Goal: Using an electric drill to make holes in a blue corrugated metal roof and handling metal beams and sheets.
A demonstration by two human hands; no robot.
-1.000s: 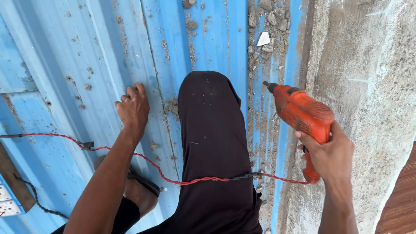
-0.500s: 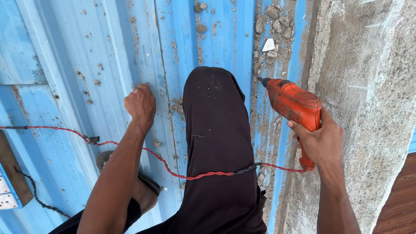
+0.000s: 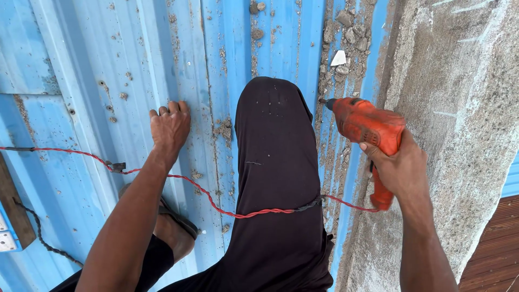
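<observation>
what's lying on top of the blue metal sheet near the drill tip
Near the orange drill tip, loose rubble and grit plus one pale chip lie on the blue corrugated sheet. The dark-trousered knee covers the sheet lower down.

Your right hand [image 3: 400, 167] hides the drill [image 3: 367, 127] handle; your knee [image 3: 275, 162] covers part of the red cord [image 3: 189, 181].

Right hand [image 3: 403, 167] around an orange drill [image 3: 367, 127], left hand [image 3: 170, 127] flat on blue corrugated sheet [image 3: 81, 65].
</observation>
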